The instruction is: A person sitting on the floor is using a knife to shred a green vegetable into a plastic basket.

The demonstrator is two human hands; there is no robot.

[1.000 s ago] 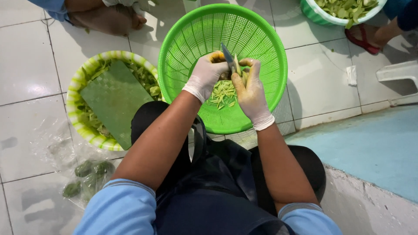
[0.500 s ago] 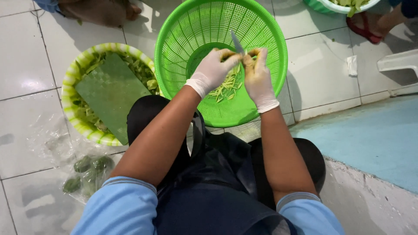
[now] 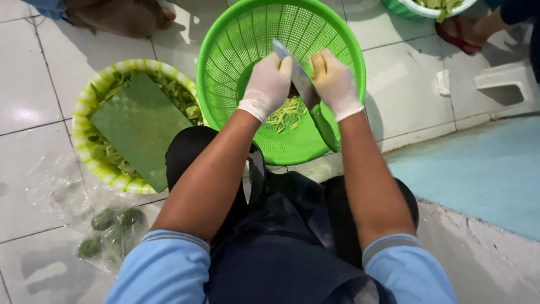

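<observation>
Directly over the green basket (image 3: 225,62), our two gloved hands meet above its open mouth. Our left hand (image 3: 270,84) is clenched around the handle of a knife (image 3: 298,76); the blade rises at a tilt between the two hands, its tip pointing toward the basket's far rim. Our right hand (image 3: 336,84) is closed on a long green fruit (image 3: 325,126), which hangs down from the fist toward the basket's near wall. Blade and fruit meet just below the knuckles; we cannot tell the exact point of contact. Pale green shreds (image 3: 287,112) lie on the basket's floor, beneath the hands.

Left of the basket, touching or nearly touching its rim, sits a striped yellow-green bowl (image 3: 84,107) holding peelings, with a flat green board (image 3: 138,126) laid across them. Nearer us than that bowl, on the tiled floor, a clear plastic bag (image 3: 109,228) holds several small dark green fruits. Beyond the basket, at the far right, part of another basket (image 3: 413,10) of cut greens shows, with another person's foot (image 3: 461,31) in a red sandal beside it. Beyond the basket to the left, another person's foot (image 3: 121,17) rests on the tiles.
</observation>
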